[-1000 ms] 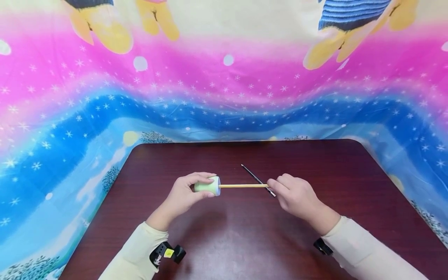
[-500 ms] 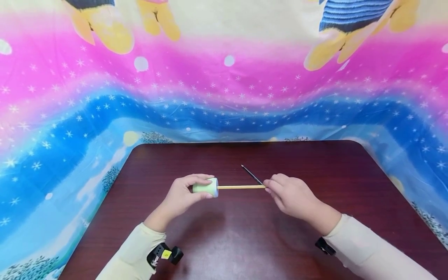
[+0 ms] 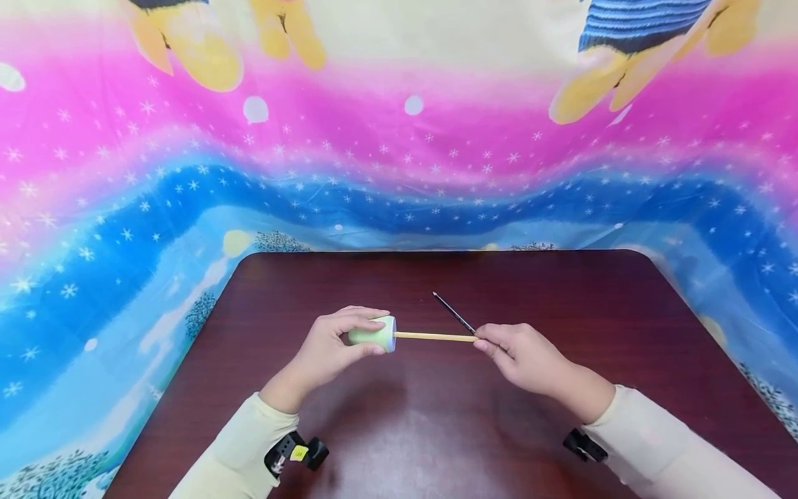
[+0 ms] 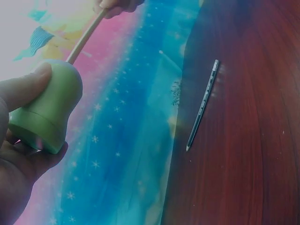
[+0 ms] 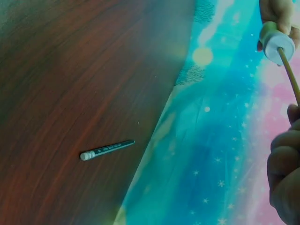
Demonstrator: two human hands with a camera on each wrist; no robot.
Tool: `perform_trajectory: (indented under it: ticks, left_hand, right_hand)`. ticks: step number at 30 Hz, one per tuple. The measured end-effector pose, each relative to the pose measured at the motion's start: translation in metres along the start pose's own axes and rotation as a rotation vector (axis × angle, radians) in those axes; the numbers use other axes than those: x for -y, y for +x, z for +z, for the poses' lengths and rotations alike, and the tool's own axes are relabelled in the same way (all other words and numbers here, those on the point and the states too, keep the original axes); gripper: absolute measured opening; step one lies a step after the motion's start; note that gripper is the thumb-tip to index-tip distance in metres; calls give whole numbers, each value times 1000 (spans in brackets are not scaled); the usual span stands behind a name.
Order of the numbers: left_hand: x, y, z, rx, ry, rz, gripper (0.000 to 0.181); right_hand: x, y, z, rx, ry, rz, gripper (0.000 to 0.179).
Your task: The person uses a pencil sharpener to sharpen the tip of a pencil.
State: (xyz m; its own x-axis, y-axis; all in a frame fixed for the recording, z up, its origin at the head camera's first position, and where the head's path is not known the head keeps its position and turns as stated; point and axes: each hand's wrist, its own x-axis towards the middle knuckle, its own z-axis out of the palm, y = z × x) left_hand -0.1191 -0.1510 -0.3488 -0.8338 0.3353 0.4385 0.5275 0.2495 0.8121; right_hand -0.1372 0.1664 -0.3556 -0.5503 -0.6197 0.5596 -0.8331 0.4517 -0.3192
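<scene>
My left hand (image 3: 323, 348) grips a light green pencil sharpener (image 3: 374, 335) with a rounded, waisted body, thumb on one side and fingers on the other. A yellow pencil (image 3: 434, 336) sticks out level from the hole in the sharpener's pale end face (image 5: 276, 47). At the pencil's other end, my right hand (image 3: 530, 357) pinches it between thumb and fingers; the tip inside the sharpener is hidden. Both are held up over the table. Beyond them lies a dark pencil (image 4: 202, 105) with a pale end, partly covered by my right hand in the head view.
The dark red-brown wooden table (image 3: 542, 291) has rounded far corners. Behind and around it hangs a printed curtain (image 3: 399, 152) in pink and blue with snowflakes. Each wrist carries a black strapped camera (image 3: 296, 454).
My right hand has rotated on the yellow pencil, its fingers now lying differently around the end. My left hand keeps the sharpener in nearly the same place.
</scene>
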Motion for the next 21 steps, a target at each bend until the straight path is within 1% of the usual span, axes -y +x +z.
perform_trajectory:
  ticks: [2, 3, 6, 8, 10, 11, 12, 13, 16, 17, 18, 19, 21]
  left_hand:
    - [-1, 0, 0, 1, 25, 35, 34]
    - [-2, 0, 0, 2, 34, 48, 34]
    - [-4, -1, 0, 8, 65, 88, 33]
    - [-5, -1, 0, 14, 84, 113, 33]
    - [-6, 0, 0, 17, 96, 110, 33]
    - [-6, 0, 0, 17, 90, 89, 34]
    - [-6, 0, 0, 15, 83, 57, 34]
    - [-6, 0, 0, 12, 69, 17, 35]
    - [-4, 1, 1, -13, 16, -119, 36]
    - [-3, 2, 2, -21, 3, -150, 37]
    - [-2, 2, 2, -25, -6, -171, 37]
    - [-2, 3, 3, -27, -14, -187, 37]
    - [-1, 4, 3, -23, -28, -191, 36]
  right_hand:
    - [1, 0, -2, 37, 66, 61, 18]
    - [2, -1, -3, 54, 96, 88, 18]
    - [2, 0, -6, 119, 191, 181, 16]
    - [2, 1, -8, 157, 232, 241, 14]
    - [2, 2, -9, 174, 221, 258, 13]
    - [2, 2, -9, 170, 172, 229, 11]
    - [1, 2, -9, 157, 94, 174, 9]
    - [0, 3, -7, 133, -3, 113, 12]
    - [-3, 5, -2, -6, -324, -80, 30]
    - [-4, 6, 1, -57, -408, -132, 36]
    - [-4, 7, 3, -100, -461, -168, 41]
    - [-5, 7, 5, -132, -489, -189, 44]
    - [-5, 7, 8, -176, -503, -223, 42]
